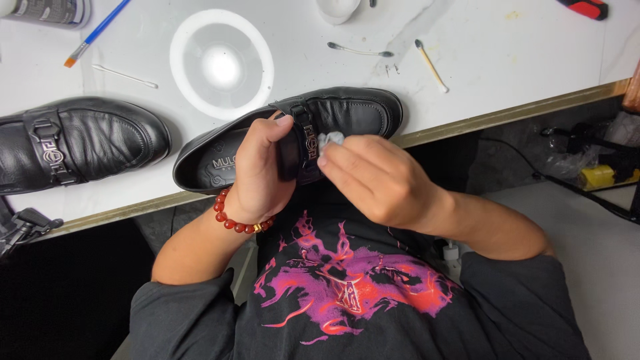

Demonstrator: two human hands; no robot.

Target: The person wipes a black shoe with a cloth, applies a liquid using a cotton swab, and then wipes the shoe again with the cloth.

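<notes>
A black leather loafer (pixel 347 113) with a metal buckle lies across the front edge of the white table (pixel 507 60). My left hand (pixel 260 167), with a red bead bracelet on its wrist, grips the shoe by its strap and side. My right hand (pixel 373 180) pinches a small white wipe (pixel 331 140) and presses it against the shoe just beside the buckle. A second black loafer (pixel 80 143) sits on the table to the left, untouched.
A round white dish (pixel 221 63) stands behind the held shoe. Cotton swabs (pixel 360 51), a wooden stick (pixel 432 65), a blue-handled brush (pixel 97 32) and a small white cup (pixel 337 9) lie further back. Cables and a yellow object (pixel 597 175) lie on the floor at right.
</notes>
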